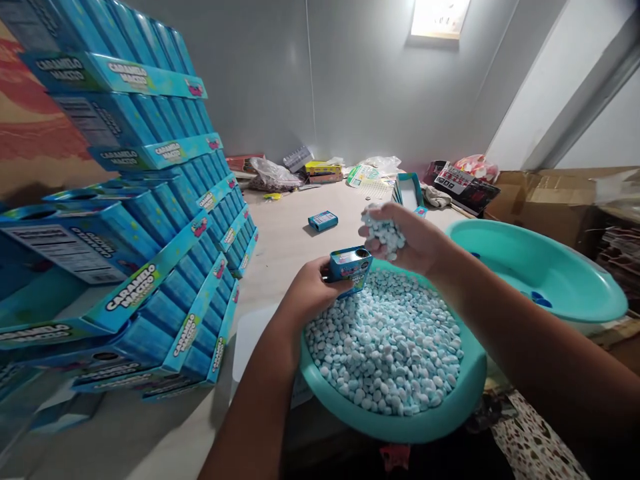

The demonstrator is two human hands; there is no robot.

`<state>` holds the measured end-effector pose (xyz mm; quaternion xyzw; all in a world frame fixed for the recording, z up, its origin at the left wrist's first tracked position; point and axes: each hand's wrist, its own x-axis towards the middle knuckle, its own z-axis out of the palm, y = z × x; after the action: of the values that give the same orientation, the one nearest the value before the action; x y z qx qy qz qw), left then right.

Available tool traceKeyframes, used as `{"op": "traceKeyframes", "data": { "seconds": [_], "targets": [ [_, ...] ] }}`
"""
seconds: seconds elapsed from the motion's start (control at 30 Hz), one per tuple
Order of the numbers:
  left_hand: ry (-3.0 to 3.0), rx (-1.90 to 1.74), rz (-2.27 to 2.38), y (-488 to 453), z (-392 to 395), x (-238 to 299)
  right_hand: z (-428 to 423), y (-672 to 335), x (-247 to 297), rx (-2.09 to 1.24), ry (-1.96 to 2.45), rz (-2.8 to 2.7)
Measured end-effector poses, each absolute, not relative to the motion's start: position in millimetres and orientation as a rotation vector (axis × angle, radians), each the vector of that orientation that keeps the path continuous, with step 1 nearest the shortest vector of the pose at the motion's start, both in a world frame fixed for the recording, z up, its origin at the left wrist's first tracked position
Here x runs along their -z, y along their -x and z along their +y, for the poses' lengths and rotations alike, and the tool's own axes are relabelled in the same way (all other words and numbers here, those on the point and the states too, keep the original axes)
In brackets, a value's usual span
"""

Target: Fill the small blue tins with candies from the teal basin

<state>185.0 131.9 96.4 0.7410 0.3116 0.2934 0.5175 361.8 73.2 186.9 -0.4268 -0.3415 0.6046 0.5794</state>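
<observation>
A small blue candy box (pixel 351 270) with a dark round hole in its top is gripped upright by my left hand (pixel 316 285), over the rim of a turquoise basin (pixel 320 392). The basin is full of pale blue and white candies (pixel 387 347). My right hand (pixel 403 233) is cupped around a heap of the same candies (pixel 383 232), just right of the box and above it. The heap and the box do not visibly touch. Some fingers of my left hand are hidden behind the box.
Stacked display trays of blue boxes (pixel 165 153) rise high on the left. One blue box (pixel 323 221) lies on the table (pixel 280 243). Another turquoise basin (pixel 560 267) with a few blue pieces stands right, near cardboard boxes (pixel 560 193). Bags and packets line the wall.
</observation>
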Motion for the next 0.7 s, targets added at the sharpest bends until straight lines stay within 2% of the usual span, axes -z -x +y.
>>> {"op": "traceKeyframes", "data": {
  "seconds": [0.17, 0.4, 0.7],
  "targets": [
    [-1.832, -0.665, 0.743, -184.0, 131.2, -98.5, 93.1, -363.7, -179.6, -1.295, 0.844, -0.747],
    [-1.921, -0.581, 0.761, -184.5, 128.4, -101.9, 103.6, -370.0, -146.3, -1.101, 0.919, -0.742],
    [-1.985, -0.558, 0.842, -184.5, 124.5, -106.1, 104.7, -364.6, -138.7, -0.976, 0.924, -0.755]
  ]
}}
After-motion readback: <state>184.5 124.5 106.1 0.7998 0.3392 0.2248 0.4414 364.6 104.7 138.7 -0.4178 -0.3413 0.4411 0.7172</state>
